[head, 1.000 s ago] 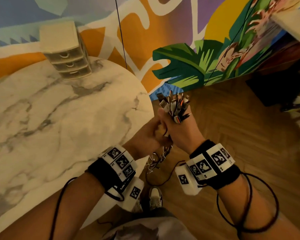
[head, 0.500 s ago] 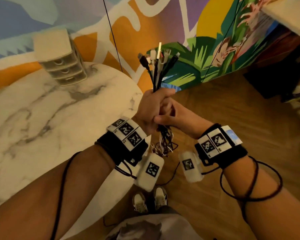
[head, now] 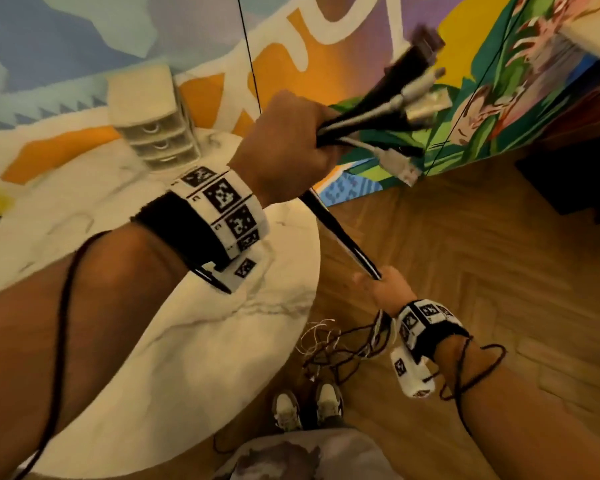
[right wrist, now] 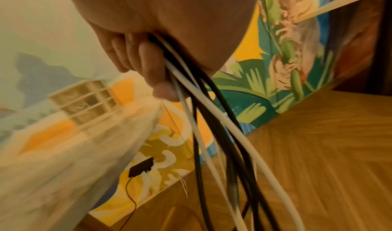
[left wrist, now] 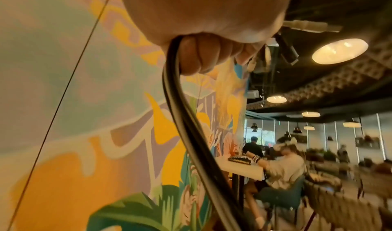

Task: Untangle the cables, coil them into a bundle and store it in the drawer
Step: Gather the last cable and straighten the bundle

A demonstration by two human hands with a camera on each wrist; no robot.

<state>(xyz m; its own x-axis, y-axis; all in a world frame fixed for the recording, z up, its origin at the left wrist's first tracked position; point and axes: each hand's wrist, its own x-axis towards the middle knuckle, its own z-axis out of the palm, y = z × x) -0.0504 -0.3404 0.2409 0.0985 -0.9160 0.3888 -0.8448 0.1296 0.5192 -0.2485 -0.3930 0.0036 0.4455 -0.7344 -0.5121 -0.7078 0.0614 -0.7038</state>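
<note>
The left hand (head: 284,147) is held raised in the upper middle of the head view, its fingers curled tight round the cables (head: 340,233) just below their plugs (head: 409,98), which fan out toward the upper right. From this fist the cables are drawn taut, down and to the right, into the right hand (head: 383,289), lower in the frame, whose fingers are seen in the right wrist view to be closed round the strands. Below the right hand the rest hangs loose and still snarled (head: 336,344), above the wooden floor (head: 482,258) and the shoes.

The untangling step is judged to be in hand: the strands are being straightened between the two hands, and no coil has been formed. For the next move, the right hand would need to be slid further down so that the snarl is worked out, before winding is begun.

The drawer unit (head: 153,119) stands in the upper left, on the far side of the marble worktop (head: 194,341), against the painted wall; its drawers appear closed.
</note>
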